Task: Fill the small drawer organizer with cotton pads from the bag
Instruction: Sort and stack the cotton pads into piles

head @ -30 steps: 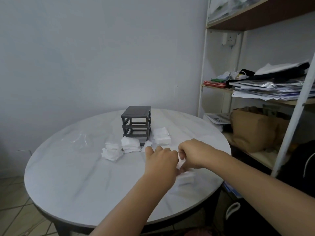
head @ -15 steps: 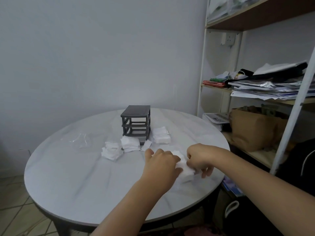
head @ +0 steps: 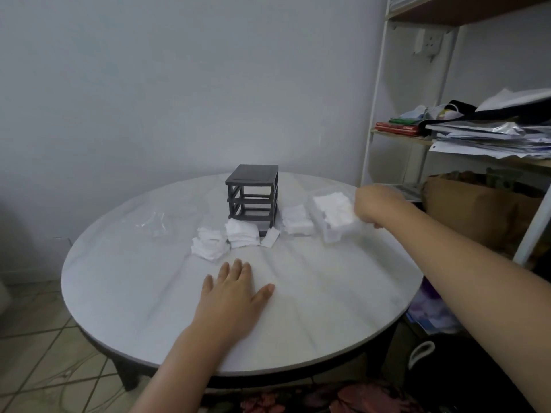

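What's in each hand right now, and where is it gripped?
The right hand grips the clear drawer of cotton pads by its right-side wall. The left hand lies flat on the table, holding nothing.

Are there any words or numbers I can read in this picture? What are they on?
No text here can be read.
The papers on the shelf: print too blurred to read.
The red book: too small to read.
The drawer organizer and cotton pads: no writing shows.
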